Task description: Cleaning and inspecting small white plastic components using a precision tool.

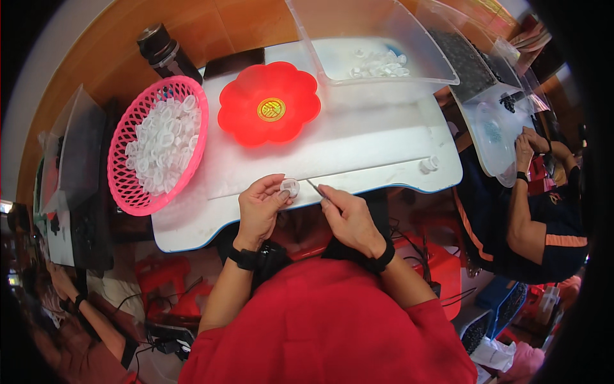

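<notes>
At the near edge of the white table (358, 144), the left hand (259, 208) pinches a small white plastic cap (290, 187) between thumb and fingertips, holding it just above the table's rim. The right hand (348, 217), just beside it, is closed around a thin metal tool (315, 188), its tip pointing at the cap and almost touching it. Farther out on the left, a pink mesh basket (128, 185) holds a heap of the same white caps. Next to it sits a red flower-shaped dish (256, 125) with a gold round sticker at its centre and nothing else inside. Behind that, a clear plastic bin (422, 61) holds a small pile of white caps in its far corner. One loose white cap (428, 164) lies near the table's right edge.
</notes>
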The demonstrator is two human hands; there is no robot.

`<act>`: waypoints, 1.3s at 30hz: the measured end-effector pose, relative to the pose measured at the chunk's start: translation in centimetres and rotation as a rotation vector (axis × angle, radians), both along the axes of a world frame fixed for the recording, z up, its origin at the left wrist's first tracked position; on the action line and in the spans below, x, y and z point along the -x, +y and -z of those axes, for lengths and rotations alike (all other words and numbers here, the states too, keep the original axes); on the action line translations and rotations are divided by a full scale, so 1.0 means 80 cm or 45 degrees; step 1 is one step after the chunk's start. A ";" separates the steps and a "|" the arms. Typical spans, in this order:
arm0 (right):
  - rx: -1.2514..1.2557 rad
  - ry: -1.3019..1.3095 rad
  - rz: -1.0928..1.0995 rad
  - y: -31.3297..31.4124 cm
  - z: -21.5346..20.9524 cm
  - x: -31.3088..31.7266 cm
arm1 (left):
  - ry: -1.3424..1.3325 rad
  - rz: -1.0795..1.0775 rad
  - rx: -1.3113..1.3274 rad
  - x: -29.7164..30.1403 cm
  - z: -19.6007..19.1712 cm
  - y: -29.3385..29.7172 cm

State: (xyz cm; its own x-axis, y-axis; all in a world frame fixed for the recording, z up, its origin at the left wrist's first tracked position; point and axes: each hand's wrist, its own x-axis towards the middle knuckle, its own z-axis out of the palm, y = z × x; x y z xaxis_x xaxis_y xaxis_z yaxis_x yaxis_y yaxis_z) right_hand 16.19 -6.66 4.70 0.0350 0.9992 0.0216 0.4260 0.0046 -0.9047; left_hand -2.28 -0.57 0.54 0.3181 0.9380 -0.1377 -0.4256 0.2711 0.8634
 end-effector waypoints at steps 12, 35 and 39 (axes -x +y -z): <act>-0.238 -0.381 -0.200 -0.001 0.024 0.020 | -0.133 0.110 -0.005 0.005 0.011 0.002; 0.113 0.209 -0.228 0.009 0.025 0.017 | -0.113 0.116 -0.019 0.001 0.010 0.004; 0.336 0.312 -0.207 0.012 0.030 0.013 | -0.076 0.104 0.000 -0.001 0.009 0.004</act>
State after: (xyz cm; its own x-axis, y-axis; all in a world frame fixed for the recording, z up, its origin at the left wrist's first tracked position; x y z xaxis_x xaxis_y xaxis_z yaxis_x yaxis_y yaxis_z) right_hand 15.13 -5.69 2.29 -0.1516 0.9622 -0.2262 0.2100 -0.1923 -0.9586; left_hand -2.21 -0.23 -0.20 0.4014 0.9085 -0.1163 -0.4526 0.3071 0.8372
